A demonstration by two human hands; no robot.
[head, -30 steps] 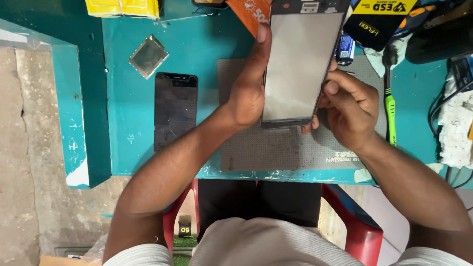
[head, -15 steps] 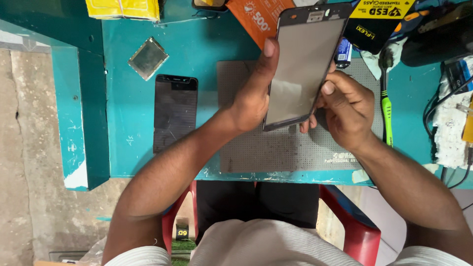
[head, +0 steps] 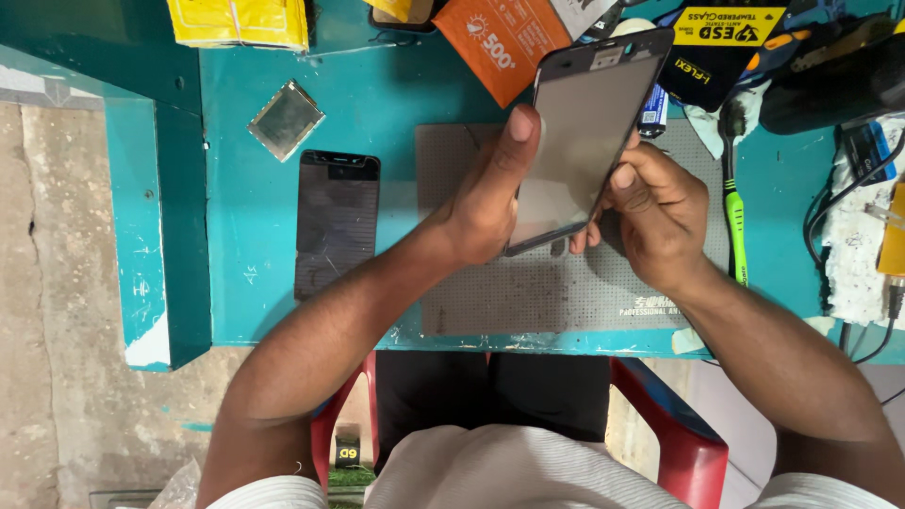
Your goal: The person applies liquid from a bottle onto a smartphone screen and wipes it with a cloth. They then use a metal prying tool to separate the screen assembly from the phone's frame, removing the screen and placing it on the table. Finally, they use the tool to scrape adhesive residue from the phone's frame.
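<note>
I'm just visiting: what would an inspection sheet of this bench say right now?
Surface: teal worktable with a grey perforated mat.
Job's things: thin grey phone screen panel, held tilted above the mat.
Clutter: dark phone lying flat, small square metal plate, orange box, yellow packet, green-handled brush.
Grippers: left hand and right hand grip the panel's opposite edges.
Cables: black cables at the table's right edge.
Surroundings: red chair, concrete floor.
</note>
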